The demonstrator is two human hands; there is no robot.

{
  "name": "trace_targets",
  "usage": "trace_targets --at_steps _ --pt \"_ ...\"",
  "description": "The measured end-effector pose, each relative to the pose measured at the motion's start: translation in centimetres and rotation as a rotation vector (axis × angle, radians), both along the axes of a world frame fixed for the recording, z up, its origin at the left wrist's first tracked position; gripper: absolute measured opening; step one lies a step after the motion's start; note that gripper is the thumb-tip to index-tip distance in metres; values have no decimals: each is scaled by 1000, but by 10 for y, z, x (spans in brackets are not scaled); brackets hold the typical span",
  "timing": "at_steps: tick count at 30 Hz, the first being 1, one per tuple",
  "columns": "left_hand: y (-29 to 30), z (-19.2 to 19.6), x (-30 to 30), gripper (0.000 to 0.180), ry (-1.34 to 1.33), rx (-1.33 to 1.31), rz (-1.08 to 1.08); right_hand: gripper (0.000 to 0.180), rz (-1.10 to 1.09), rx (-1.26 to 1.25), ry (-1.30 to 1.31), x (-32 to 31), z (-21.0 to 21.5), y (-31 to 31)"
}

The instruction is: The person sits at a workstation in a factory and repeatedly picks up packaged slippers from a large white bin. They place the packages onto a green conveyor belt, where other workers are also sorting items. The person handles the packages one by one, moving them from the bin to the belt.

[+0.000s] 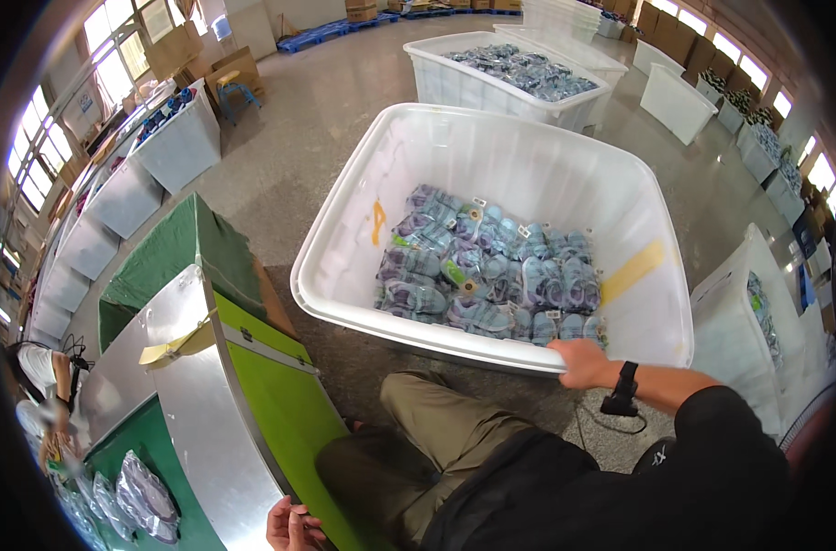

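Note:
A large white plastic bin [491, 138] stands before me, its floor covered with several pairs of blue-grey shoes [500, 266] in clear bags. My right hand [583, 364] is closed over the bin's near rim, with a dark band on the wrist. At the lower edge, my left hand [295, 527] is beside the metal border of a workbench [225, 413]. Its fingers are curled with the thumb against them; whatever they may hold cannot be made out. Bagged shoes [147, 496] lie on the bench's green surface.
Behind the bin stands another white bin [427, 69] full of bagged items. A green-lined box [151, 248] sits beyond the bench's lime-green side panel [271, 395]. More bins line both sides. A person [46, 386] works at the far left of the bench.

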State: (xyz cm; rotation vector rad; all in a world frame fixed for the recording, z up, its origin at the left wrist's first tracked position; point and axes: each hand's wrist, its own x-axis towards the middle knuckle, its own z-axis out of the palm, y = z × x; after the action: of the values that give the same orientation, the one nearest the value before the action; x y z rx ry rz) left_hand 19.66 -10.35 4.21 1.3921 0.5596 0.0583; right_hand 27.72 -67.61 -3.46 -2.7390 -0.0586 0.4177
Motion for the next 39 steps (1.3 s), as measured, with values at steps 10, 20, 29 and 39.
trace_targets --at_steps 10,20,29,39 --pt "-13 32 21 30 161 175 -310 57 11 120 -52 3 3 78" --pt "124 33 5 44 191 919 -22 60 119 224 -233 23 -22 98" --pt "325 -11 -5 64 318 1064 557 60 112 284 -216 20 -38 88" --pt "390 -76 -3 59 210 582 671 66 14 70 16 27 -18 97"
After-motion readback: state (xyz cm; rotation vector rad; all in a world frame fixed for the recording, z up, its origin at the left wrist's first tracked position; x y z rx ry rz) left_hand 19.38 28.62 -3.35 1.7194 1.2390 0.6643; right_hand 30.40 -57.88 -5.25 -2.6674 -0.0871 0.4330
